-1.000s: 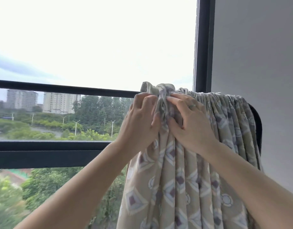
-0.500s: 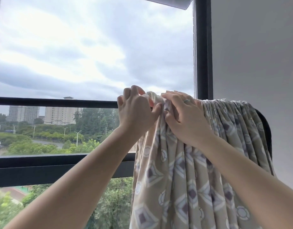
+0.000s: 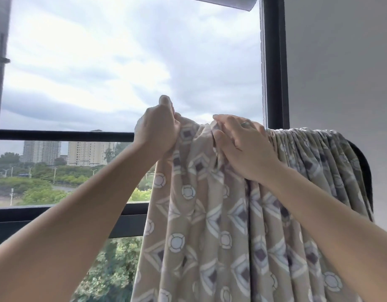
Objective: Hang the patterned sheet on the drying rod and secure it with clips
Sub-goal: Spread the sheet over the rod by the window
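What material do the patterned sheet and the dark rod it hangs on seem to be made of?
Patterned sheet: it looks like soft woven fabric, perhaps cotton or a blend, with a matte finish; it gathers into many fine folds and drapes limply. Rod: probably metal with a dark, smooth coating; it is thin, straight and shows a faint sheen. Plastic cannot be ruled out.

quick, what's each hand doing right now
Left hand: closed, gripping the patterned sheet at its left edge on the drying rod.
Right hand: closed, pinching the sheet's gathered top.
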